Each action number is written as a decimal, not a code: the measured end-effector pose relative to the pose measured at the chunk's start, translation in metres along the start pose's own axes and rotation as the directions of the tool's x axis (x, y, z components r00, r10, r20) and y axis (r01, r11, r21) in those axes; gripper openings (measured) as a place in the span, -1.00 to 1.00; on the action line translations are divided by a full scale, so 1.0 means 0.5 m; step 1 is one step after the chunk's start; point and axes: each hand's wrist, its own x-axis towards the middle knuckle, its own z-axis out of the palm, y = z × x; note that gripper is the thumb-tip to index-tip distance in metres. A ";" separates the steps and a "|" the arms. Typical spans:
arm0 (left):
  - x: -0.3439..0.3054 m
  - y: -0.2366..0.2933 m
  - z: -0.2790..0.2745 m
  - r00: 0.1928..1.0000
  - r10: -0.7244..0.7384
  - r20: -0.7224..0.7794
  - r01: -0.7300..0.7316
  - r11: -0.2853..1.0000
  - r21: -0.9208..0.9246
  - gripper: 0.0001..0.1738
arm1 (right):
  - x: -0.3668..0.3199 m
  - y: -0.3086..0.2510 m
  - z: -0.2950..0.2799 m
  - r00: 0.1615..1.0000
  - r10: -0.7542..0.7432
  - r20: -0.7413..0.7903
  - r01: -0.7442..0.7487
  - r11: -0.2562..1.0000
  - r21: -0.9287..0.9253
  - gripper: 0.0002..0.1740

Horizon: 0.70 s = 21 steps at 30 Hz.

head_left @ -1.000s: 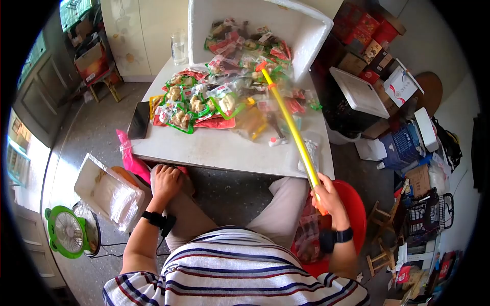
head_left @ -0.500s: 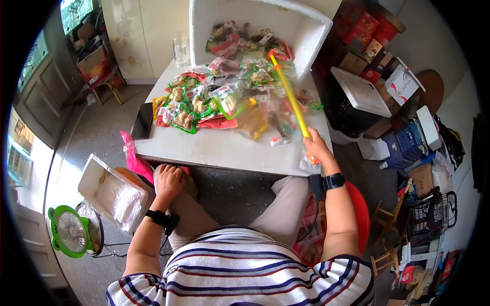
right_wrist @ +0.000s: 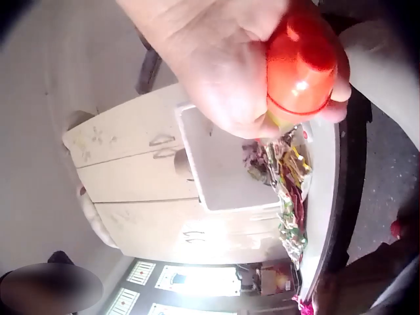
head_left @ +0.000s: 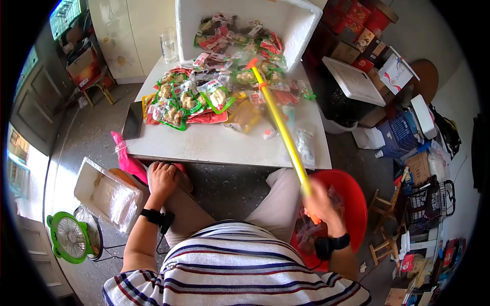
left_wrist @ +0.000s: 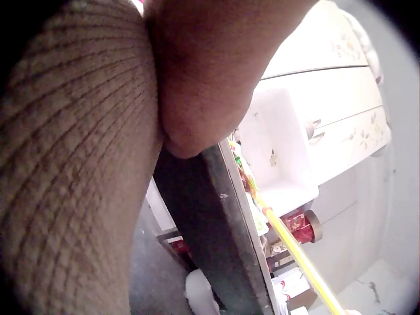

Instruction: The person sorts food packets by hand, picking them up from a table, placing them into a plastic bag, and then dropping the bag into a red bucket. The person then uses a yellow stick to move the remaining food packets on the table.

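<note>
Right hand (head_left: 321,202) grips the yellow stick (head_left: 284,131), seemingly over packets (head_left: 217,97) beyond its fingers; steering needs firmness; left hand (head_left: 163,181) rests, fingers relaxed.

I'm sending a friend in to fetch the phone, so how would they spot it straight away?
Look for the white table with the big foam box at its far end. Along the table's left edge, beside the heap of food packets, lies the phone. It is a plain, flat, dark rectangle, while the packets are shiny, red and green.
</note>
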 end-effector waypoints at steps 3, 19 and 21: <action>0.000 -0.003 0.005 1.000 0.013 0.006 -0.013 1.000 0.002 -0.88 | -0.041 -0.022 -0.024 1.000 -0.006 -0.001 0.006 0.996 0.094 -0.50; -0.002 -0.006 0.001 0.996 0.048 -0.070 -0.049 0.999 -0.009 -0.89 | 0.258 -0.091 -0.031 0.984 -0.117 -0.137 0.085 0.971 -0.224 -0.47; -0.001 -0.008 -0.002 0.996 0.042 -0.081 -0.043 0.999 -0.014 -0.90 | 0.235 -0.089 -0.035 0.991 -0.064 -0.115 0.035 0.971 -0.238 -0.47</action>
